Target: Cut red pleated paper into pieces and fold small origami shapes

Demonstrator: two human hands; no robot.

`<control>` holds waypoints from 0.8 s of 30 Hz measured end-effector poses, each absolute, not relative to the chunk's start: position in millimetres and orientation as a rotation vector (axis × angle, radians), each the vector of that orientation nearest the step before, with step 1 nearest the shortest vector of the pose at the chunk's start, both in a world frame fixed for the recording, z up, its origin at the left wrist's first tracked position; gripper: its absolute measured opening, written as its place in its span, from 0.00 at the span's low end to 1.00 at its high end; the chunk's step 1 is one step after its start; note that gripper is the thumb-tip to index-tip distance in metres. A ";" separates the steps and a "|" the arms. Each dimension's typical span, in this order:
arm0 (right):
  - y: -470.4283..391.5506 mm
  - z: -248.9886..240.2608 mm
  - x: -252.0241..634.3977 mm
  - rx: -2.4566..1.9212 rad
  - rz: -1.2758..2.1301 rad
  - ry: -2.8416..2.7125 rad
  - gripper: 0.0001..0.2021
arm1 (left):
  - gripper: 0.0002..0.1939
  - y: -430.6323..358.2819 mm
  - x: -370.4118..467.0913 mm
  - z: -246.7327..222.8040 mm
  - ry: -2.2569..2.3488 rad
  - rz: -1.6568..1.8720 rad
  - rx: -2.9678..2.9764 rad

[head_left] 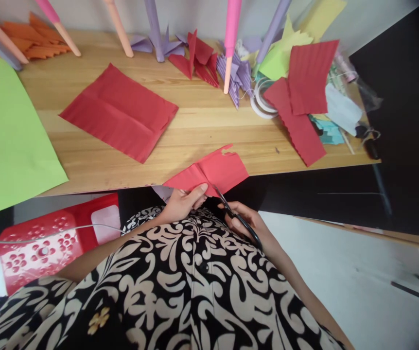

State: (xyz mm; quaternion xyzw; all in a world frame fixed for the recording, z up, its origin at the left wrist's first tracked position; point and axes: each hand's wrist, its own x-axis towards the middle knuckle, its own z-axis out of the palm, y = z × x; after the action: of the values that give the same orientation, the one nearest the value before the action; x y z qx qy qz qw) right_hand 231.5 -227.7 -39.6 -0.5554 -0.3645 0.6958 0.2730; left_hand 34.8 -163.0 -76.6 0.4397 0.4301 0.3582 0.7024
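Near the front edge of the wooden table, my left hand (184, 203) pinches the lower edge of a red paper piece (227, 170), thumb on top. That paper has a ragged notch at its upper edge and a crease down its middle. My right hand (246, 221) is closed round the black handles of the scissors (235, 214), whose blades meet the paper's lower edge just right of my left thumb. A larger creased red sheet (122, 114) lies flat on the table (209, 131), up and to the left.
A green sheet (8, 136) covers the table's left end. Pink, peach and purple tubes (232, 29) rise along the back among folded papers (198, 58). Red strips (313, 78) and white tape rolls (262, 99) lie right. A red stool (42, 243) stands below left.
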 end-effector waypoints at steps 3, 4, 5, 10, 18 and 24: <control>-227.3 -40.7 230.1 -1.439 1.884 -0.983 0.26 | 0.35 -163.7 35.0 -75.3 0.939 0.801 1.010; -226.9 -41.0 229.5 -1.426 1.887 -0.986 0.25 | 0.35 -164.0 34.8 -75.7 0.937 0.792 1.020; -226.3 -41.1 229.0 -1.417 1.887 -0.991 0.25 | 0.34 -164.4 34.6 -76.3 0.939 0.776 1.030; -223.1 -41.4 227.3 -1.426 1.865 -0.996 0.25 | 0.35 -165.4 32.6 -78.1 0.973 0.700 1.066; -220.7 -43.8 227.2 -1.453 1.859 -0.994 0.27 | 0.33 -166.2 32.1 -78.5 0.996 0.699 1.060; -218.6 -41.7 226.6 -1.454 1.842 -1.033 0.28 | 0.33 -167.2 33.1 -80.5 0.993 0.699 1.050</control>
State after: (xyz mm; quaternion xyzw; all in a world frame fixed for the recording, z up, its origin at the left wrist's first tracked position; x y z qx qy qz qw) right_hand 226.6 -218.6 -41.7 -0.5436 -0.3862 0.6887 0.2846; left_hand 33.1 -167.2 -80.5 0.4705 0.4447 0.3131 0.6948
